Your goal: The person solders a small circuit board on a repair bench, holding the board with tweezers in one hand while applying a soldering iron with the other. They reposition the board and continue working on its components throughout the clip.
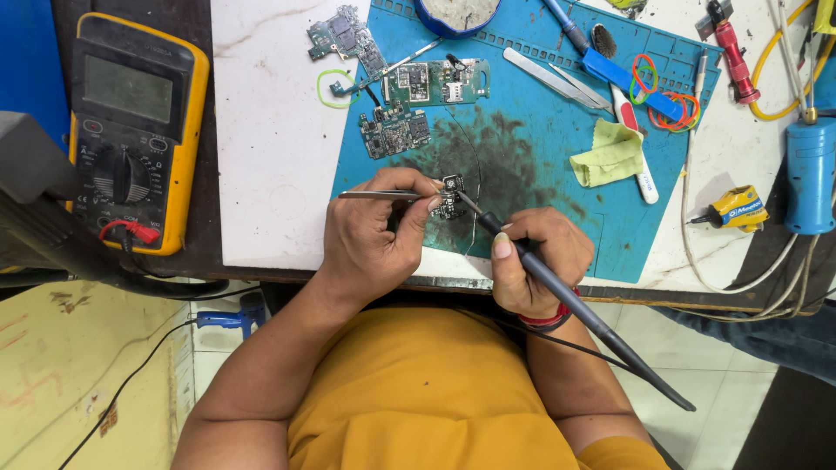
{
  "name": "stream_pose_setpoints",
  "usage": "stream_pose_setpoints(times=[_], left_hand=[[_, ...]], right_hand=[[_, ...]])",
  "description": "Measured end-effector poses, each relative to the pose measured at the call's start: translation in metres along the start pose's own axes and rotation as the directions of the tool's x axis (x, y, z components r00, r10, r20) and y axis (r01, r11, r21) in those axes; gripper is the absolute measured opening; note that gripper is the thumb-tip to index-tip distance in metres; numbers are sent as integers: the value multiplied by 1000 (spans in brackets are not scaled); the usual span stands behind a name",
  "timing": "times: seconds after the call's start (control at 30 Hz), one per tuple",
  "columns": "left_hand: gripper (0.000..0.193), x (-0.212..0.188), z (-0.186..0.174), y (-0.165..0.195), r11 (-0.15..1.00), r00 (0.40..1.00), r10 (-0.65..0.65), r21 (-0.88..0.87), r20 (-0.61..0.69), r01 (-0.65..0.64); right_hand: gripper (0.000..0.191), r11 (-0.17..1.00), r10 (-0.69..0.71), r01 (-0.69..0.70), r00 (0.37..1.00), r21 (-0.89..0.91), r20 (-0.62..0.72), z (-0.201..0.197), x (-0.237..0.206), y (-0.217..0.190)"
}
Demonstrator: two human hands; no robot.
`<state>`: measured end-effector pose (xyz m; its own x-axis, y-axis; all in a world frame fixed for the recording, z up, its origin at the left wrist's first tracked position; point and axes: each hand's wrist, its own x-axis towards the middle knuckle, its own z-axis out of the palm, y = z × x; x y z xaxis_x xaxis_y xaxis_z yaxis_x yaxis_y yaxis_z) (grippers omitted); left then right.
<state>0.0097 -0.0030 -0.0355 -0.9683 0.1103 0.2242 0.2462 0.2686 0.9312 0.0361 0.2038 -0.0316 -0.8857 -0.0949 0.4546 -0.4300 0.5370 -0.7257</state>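
My left hand (374, 231) grips metal tweezers (374, 195) and pinches a small circuit board (451, 197) against the blue work mat (531, 157). My right hand (535, 261) holds a dark soldering iron (575, 305) like a pen. Its tip touches the small board from the right. A thin wire curves down the mat just right of the board. The iron's cord runs back past my right wrist.
A yellow multimeter (135, 130) lies at far left. Several green circuit boards (418, 87) sit at the mat's top. A yellow cloth (610, 155), flat tweezers (549, 77), rubber bands (675, 109), a blue tool (810, 174) and cables occupy the right side.
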Motion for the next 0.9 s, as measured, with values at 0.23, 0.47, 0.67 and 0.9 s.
stream_pose_setpoints(times=[0.23, 0.47, 0.67, 0.9], left_hand=[[12, 0, 0, 1, 1000, 1000, -9, 7, -4, 9], [13, 0, -1, 2, 1000, 1000, -5, 11, -8, 5], [13, 0, -1, 1, 1000, 1000, 5, 15, -11, -4], [13, 0, -1, 1, 1000, 1000, 16, 16, -10, -16]], right_hand=[[14, 1000, 9, -9, 1000, -2, -3, 0, 0, 0], [15, 1000, 11, -10, 999, 8, -34, 1, -1, 0], [14, 1000, 7, -7, 1000, -12, 9, -1, 1, -1], [14, 1000, -7, 7, 1000, 12, 9, 0, 2, -1]])
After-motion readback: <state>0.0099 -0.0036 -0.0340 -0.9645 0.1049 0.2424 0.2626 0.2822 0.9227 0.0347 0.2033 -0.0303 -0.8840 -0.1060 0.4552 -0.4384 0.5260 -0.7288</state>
